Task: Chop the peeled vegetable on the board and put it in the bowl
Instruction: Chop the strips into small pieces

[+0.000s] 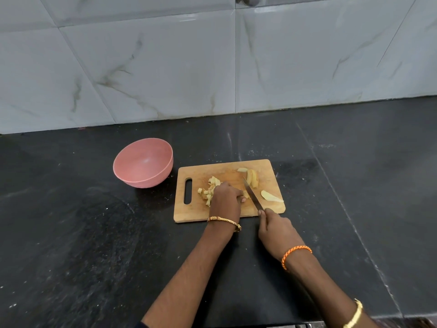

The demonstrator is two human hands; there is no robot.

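Where the head camera looks down on the dark counter [94, 233], we find a wooden chopping board [272, 166] lying flat, its handle slot toward the left. On the board we note the peeled vegetable in three lots: a heap of small chopped pieces [209, 189] at the left of centre, a group of long slices [251, 177] near the far right, and a single wedge [270, 197] toward the near right edge.

The left hand [225, 197] rests on the board with its fingers curled downward, pressing on a piece of vegetable beside the blade; that piece is largely hidden beneath the hand, and we cannot tell its shape. The chopped heap lies touching or just beside the hand's far left side.

The right hand [276, 228] grips the handle of a knife [251, 194], fingers wrapped round it and the forefinger laid along the top. The blade runs diagonally from the near right toward the far left, just beside the fingertips of the left hand, with its tip near the long slices. We cannot tell whether the edge touches the board.

A pink bowl [123, 171] stands on the counter just left of the board, apart from it, and we see no vegetable in it. A marbled tiled wall [212, 67] rises behind the counter.
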